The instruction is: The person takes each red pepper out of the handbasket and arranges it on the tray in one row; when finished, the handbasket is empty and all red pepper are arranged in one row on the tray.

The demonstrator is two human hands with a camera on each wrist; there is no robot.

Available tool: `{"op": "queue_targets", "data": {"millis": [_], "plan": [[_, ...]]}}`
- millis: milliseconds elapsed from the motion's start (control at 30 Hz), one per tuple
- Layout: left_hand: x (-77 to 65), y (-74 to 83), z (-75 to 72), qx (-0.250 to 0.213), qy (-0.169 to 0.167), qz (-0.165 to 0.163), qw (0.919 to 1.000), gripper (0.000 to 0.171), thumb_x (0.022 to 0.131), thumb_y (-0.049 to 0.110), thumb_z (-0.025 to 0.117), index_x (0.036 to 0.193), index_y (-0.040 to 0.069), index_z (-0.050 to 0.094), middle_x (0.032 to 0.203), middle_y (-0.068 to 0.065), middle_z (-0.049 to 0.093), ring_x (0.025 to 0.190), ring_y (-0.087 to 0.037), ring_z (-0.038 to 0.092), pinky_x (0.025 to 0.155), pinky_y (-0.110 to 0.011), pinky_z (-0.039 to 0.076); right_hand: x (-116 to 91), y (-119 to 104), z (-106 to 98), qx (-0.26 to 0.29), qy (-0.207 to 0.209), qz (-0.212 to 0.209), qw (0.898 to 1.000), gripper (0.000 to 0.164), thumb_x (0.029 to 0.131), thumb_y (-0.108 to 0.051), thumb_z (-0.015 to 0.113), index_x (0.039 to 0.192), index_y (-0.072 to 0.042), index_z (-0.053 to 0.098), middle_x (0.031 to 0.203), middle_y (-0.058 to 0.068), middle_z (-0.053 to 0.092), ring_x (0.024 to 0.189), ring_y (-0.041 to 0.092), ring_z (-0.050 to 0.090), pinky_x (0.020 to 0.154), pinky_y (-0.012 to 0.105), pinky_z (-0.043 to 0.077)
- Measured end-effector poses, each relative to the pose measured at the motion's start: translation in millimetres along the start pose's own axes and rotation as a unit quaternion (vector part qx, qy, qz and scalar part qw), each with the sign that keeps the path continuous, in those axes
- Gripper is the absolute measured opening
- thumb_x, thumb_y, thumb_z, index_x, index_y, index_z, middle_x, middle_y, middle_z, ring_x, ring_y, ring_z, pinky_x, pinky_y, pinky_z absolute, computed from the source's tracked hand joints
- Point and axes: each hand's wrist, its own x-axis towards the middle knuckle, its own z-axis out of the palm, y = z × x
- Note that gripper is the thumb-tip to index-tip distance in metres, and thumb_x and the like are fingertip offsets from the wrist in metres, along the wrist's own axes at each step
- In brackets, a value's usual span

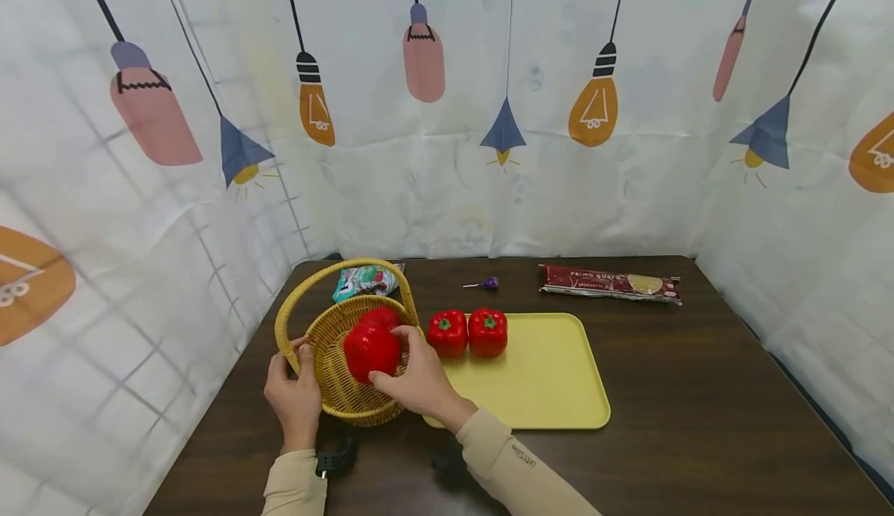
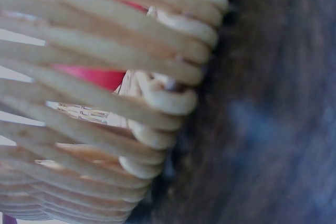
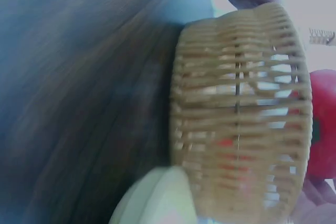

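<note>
In the head view a yellow wicker basket (image 1: pixel 328 345) with an arched handle stands at the left of the table. My left hand (image 1: pixel 293 399) grips the basket's left side where the handle meets the rim. Over the basket opening, my right hand (image 1: pixel 422 380) holds a red bell pepper (image 1: pixel 372 351) between thumb and fingers. Behind it, another red pepper (image 1: pixel 381 316) is partly hidden inside the basket. The right wrist view shows the held pepper (image 3: pixel 323 124) at the rim, and red shows through the weave. Basket slats (image 2: pixel 94 103) fill much of the left wrist view.
Two red bell peppers (image 1: pixel 487 333) sit side by side on a yellow tray (image 1: pixel 552 376) right of the basket. Behind the basket lies a teal snack packet (image 1: pixel 366 282). A purple lollipop (image 1: pixel 489 283) and a long dark-red package (image 1: pixel 608 283) lie toward the table's back.
</note>
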Motion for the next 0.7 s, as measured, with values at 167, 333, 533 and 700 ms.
{"op": "queue_targets", "data": {"millis": [167, 333, 533, 700], "plan": [[-0.9, 0.1, -0.9, 0.0, -0.004, -0.003, 1.0, 0.021, 0.096, 0.008, 0.061, 0.108, -0.008, 0.068, 0.095, -0.016, 0.062, 0.085, -0.001, 0.053, 0.073, -0.016, 0.037, -7.5, 6.2, -17.6, 0.015, 0.002, -0.028, 0.999, 0.064, 0.081, -0.031, 0.073, 0.137, -0.021, 0.043, 0.124, -0.005, 0.055, 0.101, 0.015, 0.055, 0.08, 0.03, 0.051], [-0.2, -0.2, -0.9, -0.002, -0.005, -0.005, 1.0, 0.02, 0.096, 0.005, 0.06, 0.108, -0.008, 0.068, 0.094, -0.009, 0.061, 0.083, 0.0, 0.052, 0.072, -0.016, 0.037, -9.8, 10.7, -31.9, 0.063, -0.001, -0.054, 0.997, 0.063, 0.083, -0.025, 0.072, 0.139, -0.022, 0.042, 0.13, -0.003, 0.051, 0.11, 0.019, 0.055, 0.085, 0.032, 0.052], [-0.5, 1.9, -0.6, 0.001, -0.007, -0.009, 0.9999, 0.022, 0.097, 0.008, 0.059, 0.108, -0.008, 0.068, 0.094, -0.01, 0.061, 0.084, 0.0, 0.053, 0.072, -0.015, 0.038, -10.7, 11.5, -47.9, 0.122, -0.009, -0.073, 0.99, 0.062, 0.086, -0.019, 0.072, 0.14, -0.018, 0.041, 0.134, 0.003, 0.048, 0.115, 0.024, 0.054, 0.086, 0.035, 0.054], [-0.6, 2.1, 0.1, 0.003, -0.008, -0.007, 0.9999, 0.024, 0.098, 0.014, 0.059, 0.108, -0.007, 0.068, 0.095, -0.012, 0.061, 0.085, 0.0, 0.053, 0.073, -0.015, 0.037, -9.0, 11.3, -63.2, 0.142, -0.016, -0.058, 0.988, 0.067, 0.084, -0.012, 0.072, 0.142, -0.015, 0.039, 0.137, 0.006, 0.046, 0.115, 0.025, 0.053, 0.085, 0.036, 0.054]]}}
